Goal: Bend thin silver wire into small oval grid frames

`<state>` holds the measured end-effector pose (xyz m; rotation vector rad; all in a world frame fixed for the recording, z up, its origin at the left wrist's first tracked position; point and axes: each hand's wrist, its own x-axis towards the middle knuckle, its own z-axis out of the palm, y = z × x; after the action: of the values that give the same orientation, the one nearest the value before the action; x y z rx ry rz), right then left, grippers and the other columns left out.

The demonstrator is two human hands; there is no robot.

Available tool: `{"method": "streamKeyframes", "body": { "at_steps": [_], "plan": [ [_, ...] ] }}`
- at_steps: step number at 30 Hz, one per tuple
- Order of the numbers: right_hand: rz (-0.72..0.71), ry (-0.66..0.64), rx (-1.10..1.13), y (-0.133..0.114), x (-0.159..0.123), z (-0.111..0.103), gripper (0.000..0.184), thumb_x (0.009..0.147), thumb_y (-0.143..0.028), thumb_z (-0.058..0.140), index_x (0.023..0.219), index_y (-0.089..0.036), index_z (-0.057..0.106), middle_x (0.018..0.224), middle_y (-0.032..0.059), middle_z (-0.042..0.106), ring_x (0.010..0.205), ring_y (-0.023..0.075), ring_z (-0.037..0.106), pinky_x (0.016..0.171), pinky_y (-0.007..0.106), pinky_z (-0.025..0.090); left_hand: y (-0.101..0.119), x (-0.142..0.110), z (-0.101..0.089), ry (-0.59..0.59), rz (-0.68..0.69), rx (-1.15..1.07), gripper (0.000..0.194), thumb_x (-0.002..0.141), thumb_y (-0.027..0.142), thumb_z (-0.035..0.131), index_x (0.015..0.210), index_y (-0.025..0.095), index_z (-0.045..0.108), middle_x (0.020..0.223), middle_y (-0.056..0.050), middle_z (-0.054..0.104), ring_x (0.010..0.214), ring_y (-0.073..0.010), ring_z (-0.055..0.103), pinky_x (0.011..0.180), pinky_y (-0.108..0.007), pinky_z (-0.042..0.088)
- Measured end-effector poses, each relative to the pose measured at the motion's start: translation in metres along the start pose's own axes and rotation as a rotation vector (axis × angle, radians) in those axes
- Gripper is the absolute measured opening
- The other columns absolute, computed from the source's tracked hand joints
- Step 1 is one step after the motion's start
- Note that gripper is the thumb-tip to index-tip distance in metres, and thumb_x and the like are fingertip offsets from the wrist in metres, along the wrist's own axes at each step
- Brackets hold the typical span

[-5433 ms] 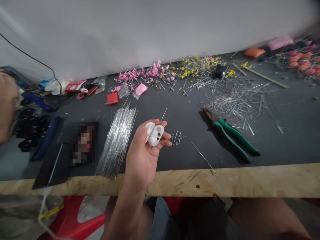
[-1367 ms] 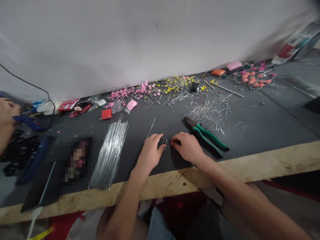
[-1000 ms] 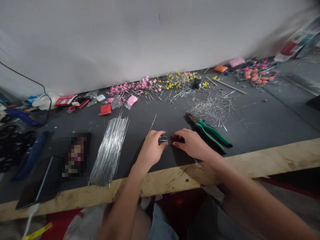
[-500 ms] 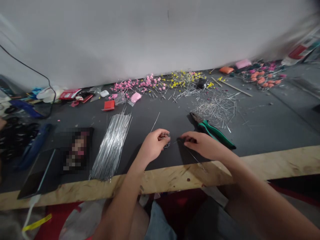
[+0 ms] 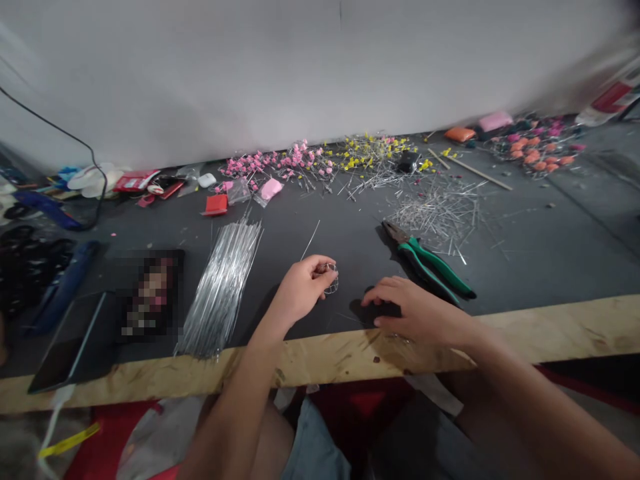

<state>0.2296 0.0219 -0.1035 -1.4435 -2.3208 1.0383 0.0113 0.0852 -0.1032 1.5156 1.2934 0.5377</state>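
Note:
My left hand is closed on a small round piece of bent wire, whose loops stick out past the fingertips. A straight wire end rises beyond that hand. My right hand hovers low near the table's front edge, fingers apart, with nothing visible in its grasp. Under its palm, a bit of twisted wire partly shows on the wooden edge. Green-handled pliers lie just beyond the right hand. To the left of my left hand is a bundle of straight silver wires.
Short cut wires are heaped behind the pliers. Pink-tipped wires, yellow-tipped wires and orange-tipped wires line the wall. A phone and a dark tablet lie left. A wooden strip forms the front edge.
My right hand has moved down toward the table's front edge, and its fingers have spread from a pinch. My left hand keeps hold of the bent wire in nearly the same place.

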Motion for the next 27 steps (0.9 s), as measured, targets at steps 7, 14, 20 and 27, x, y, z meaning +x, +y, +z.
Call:
{"method": "streamKeyframes", "body": {
  "at_steps": [7, 14, 20, 27],
  "plan": [
    [0.079, -0.141, 0.014, -0.004, -0.017, -0.016, 0.017, 0.086, -0.025, 0.057, 0.098, -0.023, 0.067, 0.098, 0.0044, 0.061, 0.09, 0.0202, 0.058, 0.08, 0.032, 0.043, -0.002, 0.002, 0.003, -0.002, -0.038, -0.192, 0.021, 0.082, 0.026, 0.061, 0.1, 0.016, 0.063, 0.071, 0.0, 0.059, 0.049, -0.0076, 0.053, 0.049, -0.023, 0.042],
    [0.198, -0.107, -0.149, -0.004, -0.034, 0.005, 0.006, 0.082, -0.024, 0.06, 0.079, -0.021, 0.065, 0.083, 0.0047, 0.064, 0.081, 0.0231, 0.059, 0.074, 0.036, 0.041, 0.002, 0.0, 0.004, 0.092, -0.039, -0.526, 0.019, 0.08, 0.024, 0.063, 0.096, 0.013, 0.064, 0.078, -0.003, 0.06, 0.061, -0.0114, 0.057, 0.05, -0.025, 0.052],
    [0.265, -0.094, -0.101, -0.007, -0.041, 0.009, 0.013, 0.084, -0.021, 0.055, 0.077, -0.019, 0.066, 0.082, 0.0064, 0.066, 0.08, 0.0218, 0.06, 0.071, 0.033, 0.042, 0.002, 0.0, 0.002, 0.088, -0.045, -0.597, 0.018, 0.079, 0.022, 0.065, 0.094, 0.012, 0.065, 0.075, -0.002, 0.06, 0.061, -0.0113, 0.057, 0.048, -0.023, 0.052],
    [0.431, -0.061, 0.148, -0.001, -0.043, -0.022, 0.023, 0.089, -0.037, 0.048, 0.079, -0.022, 0.063, 0.069, 0.0003, 0.061, 0.062, 0.0154, 0.053, 0.056, 0.028, 0.037, 0.008, -0.002, 0.005, 0.086, -0.045, -0.648, 0.025, 0.081, 0.022, 0.064, 0.104, 0.015, 0.06, 0.078, -0.003, 0.065, 0.062, -0.0135, 0.063, 0.048, -0.024, 0.052]
  ]
}}
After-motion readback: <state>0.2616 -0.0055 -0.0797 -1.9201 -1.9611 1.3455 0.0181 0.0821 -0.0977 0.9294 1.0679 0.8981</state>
